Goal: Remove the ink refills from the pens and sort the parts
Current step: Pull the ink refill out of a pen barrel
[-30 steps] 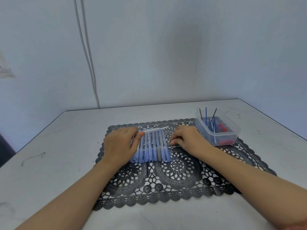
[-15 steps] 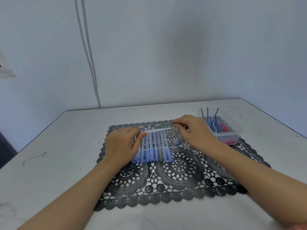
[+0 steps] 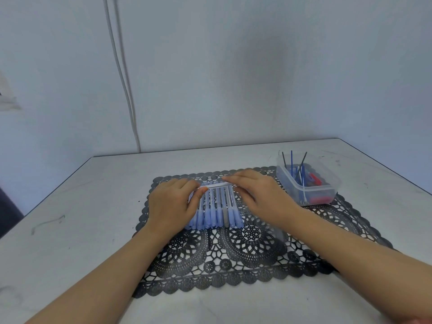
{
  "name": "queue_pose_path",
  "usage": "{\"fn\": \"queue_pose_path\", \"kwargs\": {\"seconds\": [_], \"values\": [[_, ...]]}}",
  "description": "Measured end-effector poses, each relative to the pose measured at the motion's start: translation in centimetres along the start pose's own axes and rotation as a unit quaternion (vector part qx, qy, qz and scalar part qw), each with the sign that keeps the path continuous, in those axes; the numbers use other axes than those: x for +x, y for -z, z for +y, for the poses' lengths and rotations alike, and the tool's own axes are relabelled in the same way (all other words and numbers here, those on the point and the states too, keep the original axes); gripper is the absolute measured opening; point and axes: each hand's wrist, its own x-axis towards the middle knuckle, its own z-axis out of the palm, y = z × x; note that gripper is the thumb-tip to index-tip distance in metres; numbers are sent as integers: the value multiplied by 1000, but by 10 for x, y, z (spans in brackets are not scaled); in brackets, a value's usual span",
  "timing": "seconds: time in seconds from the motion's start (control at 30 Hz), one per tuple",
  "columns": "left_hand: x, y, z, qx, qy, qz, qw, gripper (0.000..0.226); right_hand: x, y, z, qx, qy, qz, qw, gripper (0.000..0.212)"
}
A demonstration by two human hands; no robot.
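A row of several blue pen barrels (image 3: 216,212) lies side by side on a black lace mat (image 3: 252,251), one of them grey. Across their far ends a pale, thin pen barrel (image 3: 216,185) is held crosswise. My left hand (image 3: 171,204) pinches its left end with thumb and fingers. My right hand (image 3: 259,195) pinches its right end, fingers curled over the row. A clear plastic tub (image 3: 308,191) at the mat's right holds blue and black ink refills and red parts.
The mat lies on a grey table (image 3: 70,230) set against a pale wall. A white cable (image 3: 121,73) runs down the wall to the table's back edge. The tub stands close to my right hand.
My right hand has moved from the right side of the pen row, up and leftward, and now grips the right end of the crosswise barrel that my left hand was holding.
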Motion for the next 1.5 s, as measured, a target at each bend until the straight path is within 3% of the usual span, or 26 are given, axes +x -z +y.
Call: {"fn": "queue_pose_path", "kwargs": {"seconds": [0.43,0.83,0.97,1.13,1.2,1.33,1.5], "values": [[-2,0,0,-13,-1,5,1000,38,6,9,19,-141,59,40,987,28],[-3,-3,-3,-32,44,-3,999,53,12,31,37,-243,39,80,966,41],[-3,-3,-4,-37,52,-7,998,55,12,37,47,-261,30,62,963,34],[-3,-3,-4,-40,60,-9,997,56,11,36,50,-216,45,-10,975,25],[-3,-3,-4,-40,62,-8,997,56,9,36,47,-204,28,-83,975,17],[-3,-3,-4,-40,68,-12,997,56,5,31,50,-210,21,-238,948,21],[-4,-4,-5,-35,74,-17,997,56,2,27,53,-237,43,-280,929,22]]}}
